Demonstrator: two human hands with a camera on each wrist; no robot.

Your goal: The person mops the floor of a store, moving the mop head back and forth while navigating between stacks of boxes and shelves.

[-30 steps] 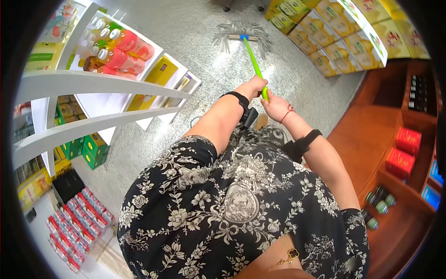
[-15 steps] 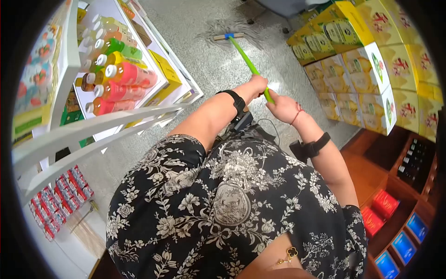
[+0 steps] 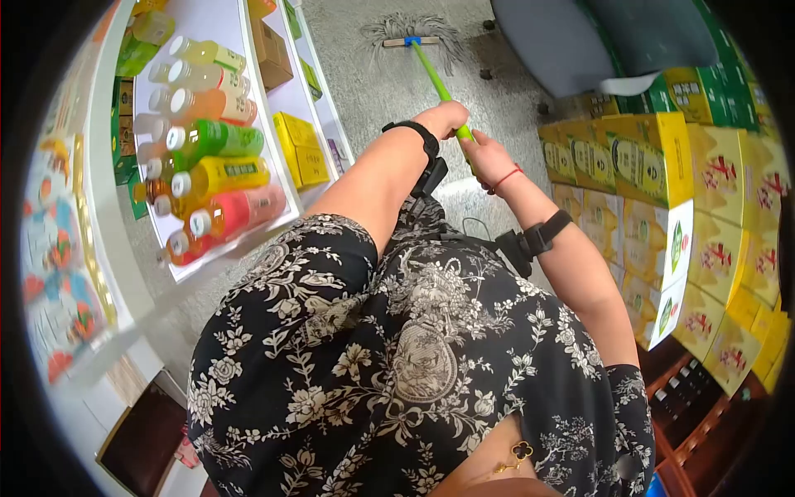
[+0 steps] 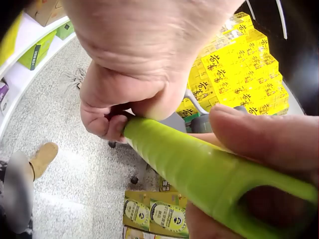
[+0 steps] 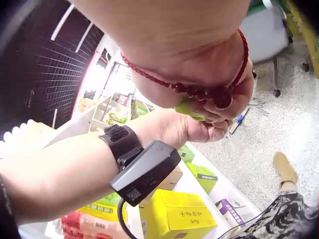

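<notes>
A mop with grey strands [image 3: 439, 29] and a blue clamp [image 3: 412, 41] lies on the floor at the top of the head view. Its green handle [image 3: 431, 73] slopes back to both hands. The left hand [image 3: 447, 118] grips the handle above the right hand [image 3: 489, 157], which holds it by its end. In the left wrist view, the left hand [image 4: 134, 69] curls round the narrower part of the green grip [image 4: 184, 159]; fingers of the other hand surround its holed end. The right hand [image 5: 199, 74], wearing a red bracelet, covers most of the handle in the right wrist view.
Drink bottles [image 3: 217, 139] line a white shelf [image 3: 286, 170] on the left. Stacked yellow boxes [image 3: 716, 170] stand on the right. A grey chair [image 3: 555, 50] is at the upper right, with castors on the speckled floor [image 3: 331, 37]. A shoe [image 5: 284, 168] rests on the floor.
The head view has shifted: the chair and more stacked boxes have come in at right, while the red packets at lower left have gone. Both hands still grip the handle, slightly higher in view.
</notes>
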